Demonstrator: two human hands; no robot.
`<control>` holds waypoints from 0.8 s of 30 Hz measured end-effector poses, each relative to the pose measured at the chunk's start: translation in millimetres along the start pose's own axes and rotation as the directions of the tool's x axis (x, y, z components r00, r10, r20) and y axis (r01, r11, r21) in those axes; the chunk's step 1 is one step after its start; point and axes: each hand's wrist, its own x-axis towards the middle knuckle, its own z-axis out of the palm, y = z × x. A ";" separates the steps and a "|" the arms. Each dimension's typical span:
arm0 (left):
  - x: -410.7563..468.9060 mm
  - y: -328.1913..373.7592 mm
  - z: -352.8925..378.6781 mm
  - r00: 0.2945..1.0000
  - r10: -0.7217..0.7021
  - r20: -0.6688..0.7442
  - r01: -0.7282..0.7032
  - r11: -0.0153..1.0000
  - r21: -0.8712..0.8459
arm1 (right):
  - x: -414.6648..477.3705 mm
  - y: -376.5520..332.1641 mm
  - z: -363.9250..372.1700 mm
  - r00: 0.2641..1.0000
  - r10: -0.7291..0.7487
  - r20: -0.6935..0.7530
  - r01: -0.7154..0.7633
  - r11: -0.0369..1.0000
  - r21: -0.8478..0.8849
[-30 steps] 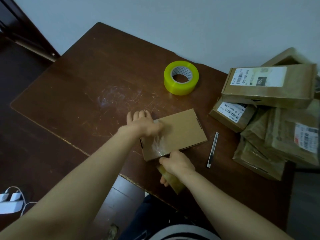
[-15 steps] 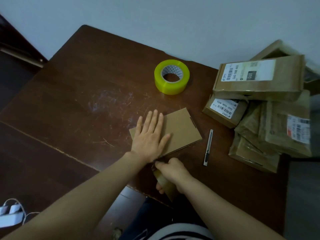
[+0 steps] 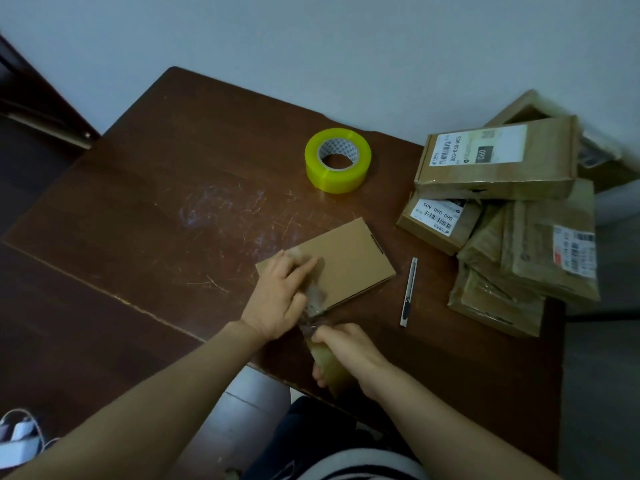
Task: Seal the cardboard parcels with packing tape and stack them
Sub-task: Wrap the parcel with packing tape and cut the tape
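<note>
Flat cardboard parcel [image 3: 349,261] lies at centre frame on the counter [image 3: 173,202], near its front edge.

Left hand [image 3: 277,299] now sits on the parcel's lower-left corner. Its fingers [image 3: 304,266] are close together and nearly straight, pressing the glossy tape strip [image 3: 313,299] onto the lid. Half a second back the same hand lay flat with fingers spread, mid-lid.

Right hand [image 3: 349,351] grips the tan tape roll [image 3: 327,365] just below the parcel, much as before. Tape runs taut from roll to box.

Reading: the strip is being smoothed down and is not yet cut. Utility knife [image 3: 408,292] lies untouched to the right. Sealed parcels [image 3: 498,168] are piled at right.
</note>
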 end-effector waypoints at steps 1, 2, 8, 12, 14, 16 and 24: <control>-11.2 -3.3 -1.1 0.998 0.037 0.041 -0.038 0.999 0.013 | -1.1 3.0 0.0 1.000 -0.026 0.005 0.026 1.000 0.014; -22.1 -6.2 -1.4 0.994 0.068 0.088 -0.071 0.997 0.035 | -2.5 5.4 0.2 0.999 -0.053 0.005 0.052 0.998 0.026; -39.9 4.3 6.3 0.985 0.058 0.163 -0.095 0.969 0.229 | -23.3 -7.3 -2.5 0.970 -0.241 0.035 0.243 0.968 -0.060; -32.8 16.9 -11.7 1.000 0.027 -0.006 -0.026 0.996 0.088 | -48.8 -32.7 -8.7 0.921 -0.379 0.089 0.385 0.920 -0.076; -35.6 18.8 -25.6 0.999 0.025 -0.037 -0.024 0.999 0.027 | -60.5 -45.8 -13.0 0.887 -0.442 0.132 0.452 0.891 -0.049; -39.1 19.2 -33.9 0.997 0.035 -0.067 -0.031 0.998 0.060 | -67.2 -55.2 -13.8 0.863 -0.480 0.158 0.492 0.869 -0.047; -24.0 7.9 -37.3 0.992 -0.108 0.069 0.108 0.994 0.004 | -56.2 -45.7 -8.2 0.882 -0.470 0.022 0.457 0.845 -0.278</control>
